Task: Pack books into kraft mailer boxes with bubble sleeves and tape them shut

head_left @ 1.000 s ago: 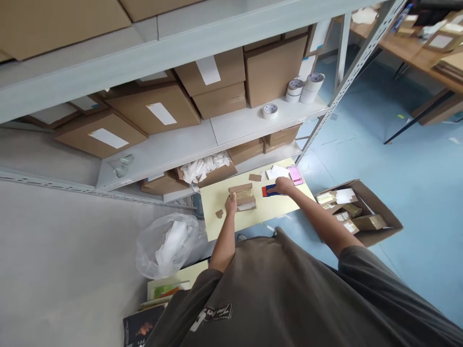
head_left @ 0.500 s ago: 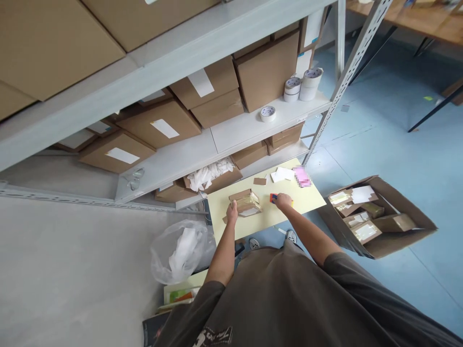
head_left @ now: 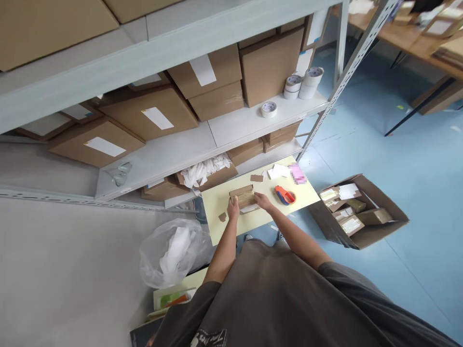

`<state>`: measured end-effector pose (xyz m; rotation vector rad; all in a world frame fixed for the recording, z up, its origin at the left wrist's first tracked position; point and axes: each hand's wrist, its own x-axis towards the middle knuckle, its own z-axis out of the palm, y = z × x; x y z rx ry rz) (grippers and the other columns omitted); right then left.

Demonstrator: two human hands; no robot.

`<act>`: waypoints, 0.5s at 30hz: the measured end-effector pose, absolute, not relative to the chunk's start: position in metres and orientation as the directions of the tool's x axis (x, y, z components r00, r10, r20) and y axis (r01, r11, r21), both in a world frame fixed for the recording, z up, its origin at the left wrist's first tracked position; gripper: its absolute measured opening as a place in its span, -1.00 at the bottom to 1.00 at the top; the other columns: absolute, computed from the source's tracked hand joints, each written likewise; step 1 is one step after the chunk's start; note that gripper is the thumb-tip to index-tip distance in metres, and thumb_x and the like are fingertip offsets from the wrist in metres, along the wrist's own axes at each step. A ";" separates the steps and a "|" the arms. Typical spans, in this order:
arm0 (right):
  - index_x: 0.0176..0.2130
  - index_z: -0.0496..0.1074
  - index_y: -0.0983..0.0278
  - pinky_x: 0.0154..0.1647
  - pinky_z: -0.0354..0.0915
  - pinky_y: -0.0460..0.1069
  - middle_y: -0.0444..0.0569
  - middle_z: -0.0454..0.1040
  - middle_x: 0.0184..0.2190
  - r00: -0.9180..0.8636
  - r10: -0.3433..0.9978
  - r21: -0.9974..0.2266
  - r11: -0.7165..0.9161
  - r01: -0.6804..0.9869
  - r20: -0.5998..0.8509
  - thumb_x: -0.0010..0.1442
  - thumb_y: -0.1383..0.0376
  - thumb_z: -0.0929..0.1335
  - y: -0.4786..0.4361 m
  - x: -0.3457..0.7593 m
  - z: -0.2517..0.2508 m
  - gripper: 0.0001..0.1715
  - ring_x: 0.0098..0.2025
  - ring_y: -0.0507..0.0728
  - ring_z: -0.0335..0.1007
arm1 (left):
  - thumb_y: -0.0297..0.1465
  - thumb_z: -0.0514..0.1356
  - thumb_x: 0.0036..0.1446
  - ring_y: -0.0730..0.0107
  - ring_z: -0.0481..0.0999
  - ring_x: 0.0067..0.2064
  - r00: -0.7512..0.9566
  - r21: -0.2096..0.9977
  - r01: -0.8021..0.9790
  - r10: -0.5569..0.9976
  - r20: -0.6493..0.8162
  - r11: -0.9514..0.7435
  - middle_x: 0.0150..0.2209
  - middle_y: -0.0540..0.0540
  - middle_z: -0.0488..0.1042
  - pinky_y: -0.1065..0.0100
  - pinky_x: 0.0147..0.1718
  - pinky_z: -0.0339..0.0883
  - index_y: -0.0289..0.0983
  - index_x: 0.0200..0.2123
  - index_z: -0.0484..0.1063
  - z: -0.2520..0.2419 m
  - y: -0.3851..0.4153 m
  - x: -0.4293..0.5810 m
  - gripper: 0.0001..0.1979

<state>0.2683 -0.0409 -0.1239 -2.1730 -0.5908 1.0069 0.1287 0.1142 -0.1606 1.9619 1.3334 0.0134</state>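
Note:
A small brown cardboard parcel [head_left: 243,196] lies on a pale yellow table [head_left: 224,200]. My left hand [head_left: 232,210] grips its near left corner, fingers closed on it. At the parcel's right side rests my right hand [head_left: 261,200], with the fingers touching the box. A red and blue tape dispenser [head_left: 285,195] lies free on the table to the right of my right hand.
White papers [head_left: 278,171] and a pink item [head_left: 298,174] lie at the table's far end. An open carton [head_left: 361,212] of small parcels stands on the blue floor at right. A clear plastic bag [head_left: 171,250] sits left. Metal shelving [head_left: 231,130] with boxes and tape rolls [head_left: 269,109] stands behind.
My right hand let go of the tape dispenser and moved left onto the parcel. The left hand stayed on the parcel.

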 end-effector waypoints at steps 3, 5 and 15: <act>0.23 0.46 0.14 0.11 0.42 0.00 -0.03 0.66 0.11 0.636 0.563 -0.751 -0.659 -0.040 -0.528 0.41 0.19 0.32 -0.016 0.250 -0.116 -0.56 0.10 0.22 0.57 | 0.04 -0.13 0.54 -0.01 0.53 0.34 0.456 0.607 0.783 0.789 -0.412 -0.136 0.29 -0.32 0.56 0.18 0.24 0.39 -0.25 0.35 0.41 -0.157 0.122 0.132 -0.34; 0.20 0.47 0.21 0.08 0.44 0.00 0.04 0.64 0.13 0.651 0.524 -0.770 -0.619 -0.151 -0.549 0.38 0.14 0.34 -0.011 0.249 -0.113 -0.54 0.10 0.25 0.56 | 0.01 -0.08 0.54 -0.01 0.53 0.33 0.511 0.658 0.738 0.761 -0.400 -0.149 0.29 -0.31 0.56 0.17 0.25 0.39 -0.25 0.36 0.40 -0.153 0.128 0.133 -0.38; 0.47 0.14 0.12 0.11 0.50 0.10 0.08 0.59 0.20 0.706 0.494 -0.759 -0.644 -0.095 -0.508 0.10 0.36 0.38 -0.017 0.229 -0.157 0.00 0.18 0.27 0.57 | -0.02 0.14 0.46 0.04 0.47 0.39 0.623 0.802 0.592 0.674 -0.397 -0.074 0.41 -0.33 0.43 0.21 0.30 0.38 -0.25 0.50 0.21 -0.187 0.121 0.100 -0.29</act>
